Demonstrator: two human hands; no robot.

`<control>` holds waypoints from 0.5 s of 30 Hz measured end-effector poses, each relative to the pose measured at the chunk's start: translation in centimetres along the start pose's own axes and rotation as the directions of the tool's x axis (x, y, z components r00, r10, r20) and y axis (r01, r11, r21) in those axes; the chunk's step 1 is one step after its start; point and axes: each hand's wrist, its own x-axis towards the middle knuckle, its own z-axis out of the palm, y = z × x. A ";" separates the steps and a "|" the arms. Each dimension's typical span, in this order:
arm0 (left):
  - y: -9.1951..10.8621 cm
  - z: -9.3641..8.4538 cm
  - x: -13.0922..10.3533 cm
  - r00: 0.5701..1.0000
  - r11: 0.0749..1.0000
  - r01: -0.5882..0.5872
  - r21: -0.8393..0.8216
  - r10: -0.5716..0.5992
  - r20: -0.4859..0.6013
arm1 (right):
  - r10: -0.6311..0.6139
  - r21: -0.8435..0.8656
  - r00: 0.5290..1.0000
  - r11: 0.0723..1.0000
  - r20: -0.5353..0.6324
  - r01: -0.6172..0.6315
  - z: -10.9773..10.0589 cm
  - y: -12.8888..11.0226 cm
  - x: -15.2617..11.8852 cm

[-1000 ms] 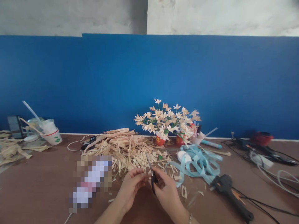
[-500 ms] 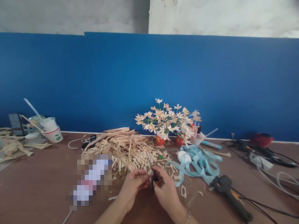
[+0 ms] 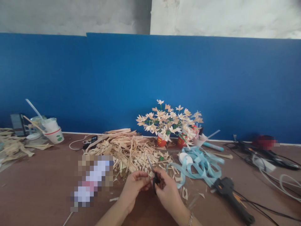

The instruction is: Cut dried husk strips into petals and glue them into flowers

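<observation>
My right hand [image 3: 168, 191] grips a pair of scissors [image 3: 155, 180] by the black handles, with the blades pointing up and away over the dry husk pieces. Close beside it, my left hand [image 3: 134, 188] is closed in a pinch near the scissors. Whatever lies between those fingertips is too small to make out. Just beyond both hands spreads a heap of pale dry husk strips [image 3: 131, 147]. Behind it stand flowers made of pale petals [image 3: 170, 117], set in red cups [image 3: 161, 140].
Light blue ribbon [image 3: 202, 164] lies loosely coiled right of the hands, beside a black glue gun [image 3: 231, 197] with its cord. Cables [image 3: 277, 179] run along the right. A blurred-out object [image 3: 91, 182] lies at left; a white cup [image 3: 54, 135] stands farther back.
The view has shifted very slightly. Both hands keep nearly the same pose, and the scissors' tip has tilted a touch to the left.
</observation>
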 end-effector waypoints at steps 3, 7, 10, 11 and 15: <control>0.0 0.0 0.0 1.000 1.000 0.000 -0.007 0.000 0.013 | 0.006 0.021 1.000 1.000 0.007 -0.006 0.0 0.1 0.0; 0.0 0.1 0.0 1.000 1.000 0.009 -0.015 -0.008 0.021 | 0.008 0.011 1.000 1.000 0.014 -0.008 0.1 0.0 0.0; 0.1 0.1 -0.1 0.999 0.999 0.032 -0.030 -0.031 0.039 | -0.019 -0.011 1.000 1.000 0.004 0.019 0.2 -0.1 -0.1; 0.1 0.1 -0.1 0.998 0.999 0.041 -0.035 -0.039 0.048 | -0.032 -0.014 0.999 0.999 -0.002 0.032 0.2 -0.1 -0.1; 0.2 0.1 -0.3 0.994 0.995 0.080 -0.051 -0.076 0.079 | -0.053 -0.018 0.996 0.998 -0.072 0.052 -0.4 0.2 0.4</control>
